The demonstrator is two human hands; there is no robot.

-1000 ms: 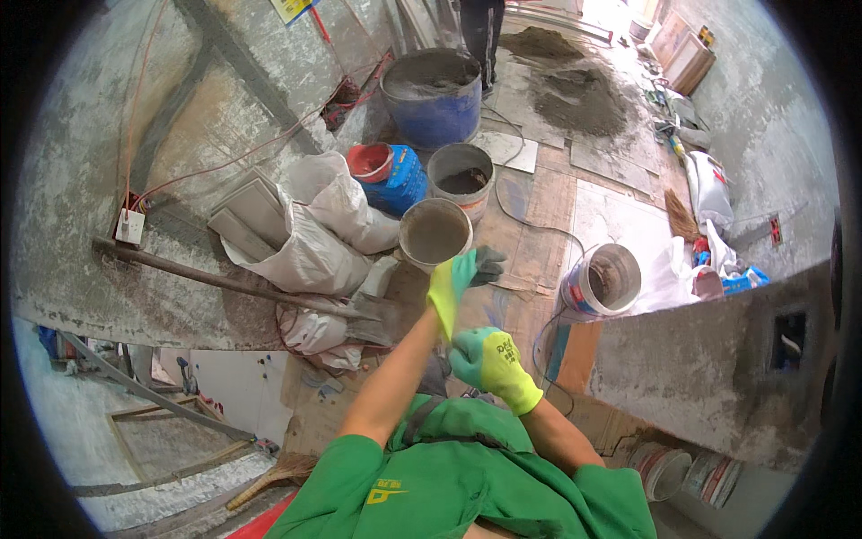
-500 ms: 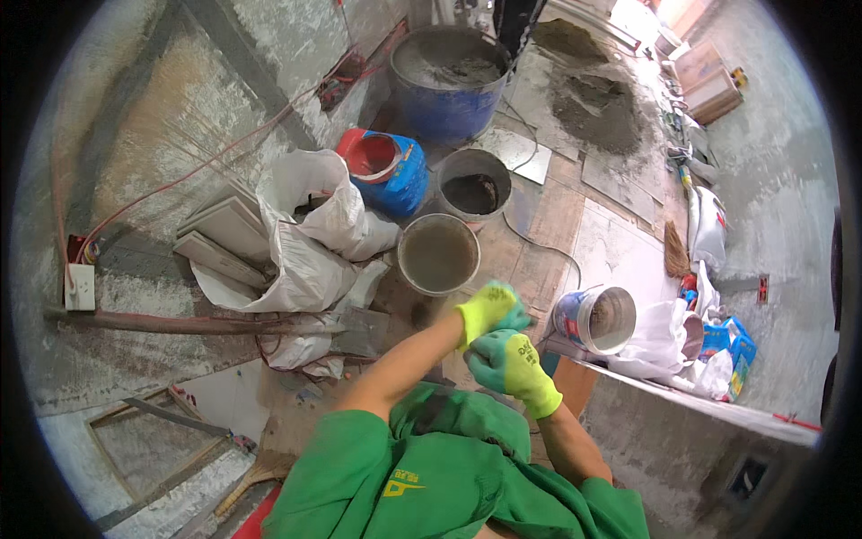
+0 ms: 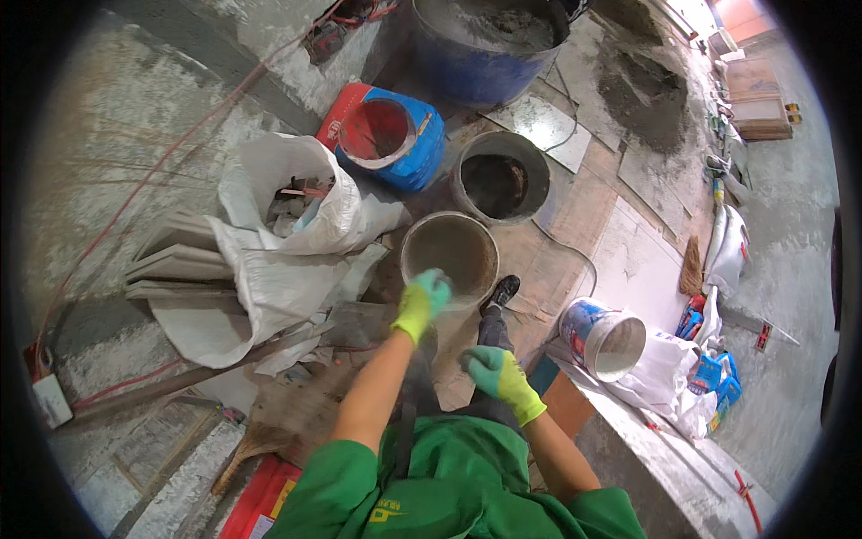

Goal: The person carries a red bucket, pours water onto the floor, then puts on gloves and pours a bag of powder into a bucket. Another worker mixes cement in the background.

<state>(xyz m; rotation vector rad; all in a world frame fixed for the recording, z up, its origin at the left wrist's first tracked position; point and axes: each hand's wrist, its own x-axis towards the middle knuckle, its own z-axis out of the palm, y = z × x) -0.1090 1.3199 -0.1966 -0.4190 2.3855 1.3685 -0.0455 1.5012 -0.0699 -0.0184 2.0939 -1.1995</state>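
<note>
My left hand [image 3: 422,301], in a yellow-green knitted glove, reaches over the near rim of a bucket of grey, cloudy water [image 3: 449,256]. Its fingers are blurred, so their grip does not show. Lower and to the right, my right hand [image 3: 505,382] wears the same kind of glove and hovers in front of my body. Those fingers are curled in; whatever may be inside them is hidden. Just behind the water bucket stands a second bucket [image 3: 543,171] with dark wet contents.
A blue-and-red container [image 3: 422,148] and a large blue tub [image 3: 476,76] stand farther back. Left are a white sack of rubble [image 3: 337,220] and stacked tile pieces [image 3: 180,251]. A white pail [image 3: 620,346] sits at right. A cable [image 3: 584,256] crosses the floor; sand [image 3: 642,99] lies beyond.
My hands, close together before, have separated. The left moved left to the water bucket; the right came slightly lower and nearer. The view has shifted, and my legs and a shoe now show.
</note>
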